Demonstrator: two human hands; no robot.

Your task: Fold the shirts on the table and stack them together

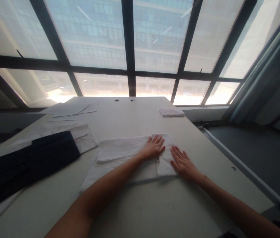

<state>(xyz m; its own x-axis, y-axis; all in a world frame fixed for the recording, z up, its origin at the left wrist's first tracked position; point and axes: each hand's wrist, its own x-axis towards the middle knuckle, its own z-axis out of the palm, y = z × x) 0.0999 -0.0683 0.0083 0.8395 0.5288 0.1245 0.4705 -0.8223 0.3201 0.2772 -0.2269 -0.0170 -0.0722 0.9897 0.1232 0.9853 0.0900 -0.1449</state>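
A white cloth or garment (122,148), partly folded, lies flat across the middle of the table; its exact kind I cannot tell. Its right end is turned over toward the middle. My left hand (154,146) rests palm down on that folded part, fingers spread. On the cloth's right edge lies my right hand (185,164), flat with its fingers stretched out. A gap of cloth shows between the two hands. My left forearm crosses over the cloth and hides some of its near side.
Dark navy folded fabric (53,153) lies at the left, over white cloth (86,140). Several paper sheets (74,109) are spread at the far left. A small folded white cloth (171,112) sits at the table's (204,195) far right. Windows (155,36) stand beyond.
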